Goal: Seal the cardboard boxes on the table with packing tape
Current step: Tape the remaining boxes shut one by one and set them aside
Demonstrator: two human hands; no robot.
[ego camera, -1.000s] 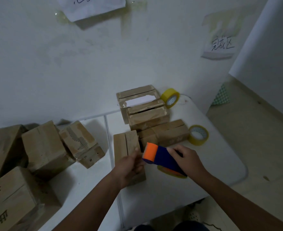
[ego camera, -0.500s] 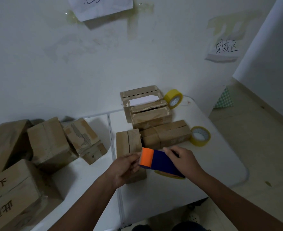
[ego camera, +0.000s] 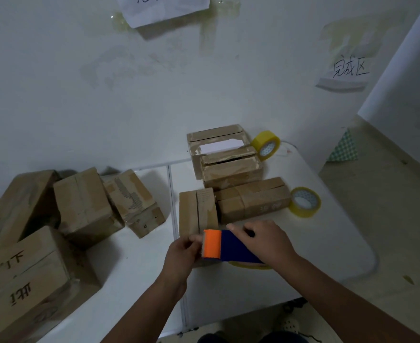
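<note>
Box point(ego camera: 197, 214) at table seam; right hand point(ego camera: 269, 241) grips dispenser point(ego camera: 225, 247), left hand point(ego camera: 181, 252) pinches its front edge.

Both bare forearms reach in from the bottom edge and angle toward each other, so the hands meet near the middle. Right hand point(ego camera: 265, 242) is palm down, fingers curled over the dispenser point(ego camera: 225, 247) and gripping it from above. Left hand point(ego camera: 182, 253) sits just beside it, fingers bent with the fingertips point(ego camera: 196, 240) pinching at the dispenser's orange end.
</note>
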